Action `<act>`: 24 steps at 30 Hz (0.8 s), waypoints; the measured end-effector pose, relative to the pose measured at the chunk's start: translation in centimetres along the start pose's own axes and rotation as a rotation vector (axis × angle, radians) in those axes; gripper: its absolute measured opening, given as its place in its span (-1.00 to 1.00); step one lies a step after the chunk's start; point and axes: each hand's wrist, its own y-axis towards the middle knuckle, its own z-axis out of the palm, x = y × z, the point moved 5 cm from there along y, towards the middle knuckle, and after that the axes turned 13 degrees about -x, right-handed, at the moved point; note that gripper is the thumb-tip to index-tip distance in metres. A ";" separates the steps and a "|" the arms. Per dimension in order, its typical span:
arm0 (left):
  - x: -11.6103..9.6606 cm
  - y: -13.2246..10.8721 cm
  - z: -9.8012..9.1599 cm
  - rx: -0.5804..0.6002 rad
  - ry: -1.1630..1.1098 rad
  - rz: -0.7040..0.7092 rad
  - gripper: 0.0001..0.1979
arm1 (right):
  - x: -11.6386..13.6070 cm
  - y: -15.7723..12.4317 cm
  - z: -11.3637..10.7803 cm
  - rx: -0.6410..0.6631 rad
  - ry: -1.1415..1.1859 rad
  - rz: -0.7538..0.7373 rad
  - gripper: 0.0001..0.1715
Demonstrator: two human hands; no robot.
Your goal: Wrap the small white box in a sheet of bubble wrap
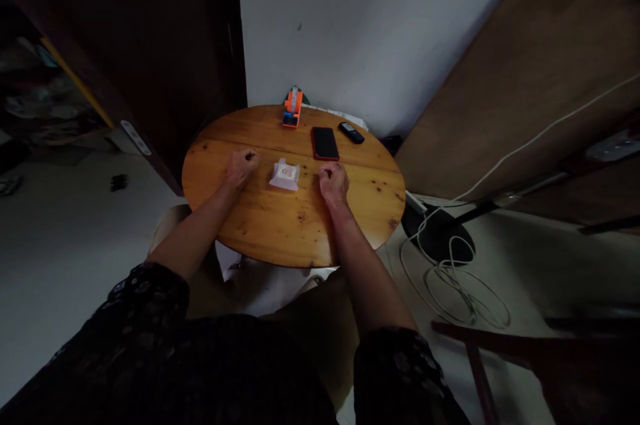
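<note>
My left hand [241,165] rests on the round wooden table [280,225], curled into a loose fist with nothing showing in it. My right hand [333,183] lies on the table too, its fingers curled in. Between the two hands sits a small white packet with an orange label [285,175], apart from both. Beyond it lies a phone with a red case [325,143], screen dark.
An orange and blue gadget [292,109] stands at the table's far edge, with a small dark remote-like object [351,133] to its right. White cables [450,278] coil on the floor at the right. A wooden panel [525,78] leans against the wall.
</note>
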 end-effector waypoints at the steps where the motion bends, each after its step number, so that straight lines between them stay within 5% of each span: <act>1: 0.0 0.0 0.0 0.001 0.010 -0.008 -0.83 | -0.1 0.1 0.1 0.002 0.010 0.002 -0.76; 24: 0.2 -0.1 0.8 0.018 0.051 -0.039 -0.78 | -1.0 0.7 -0.4 -0.085 0.153 0.104 -0.86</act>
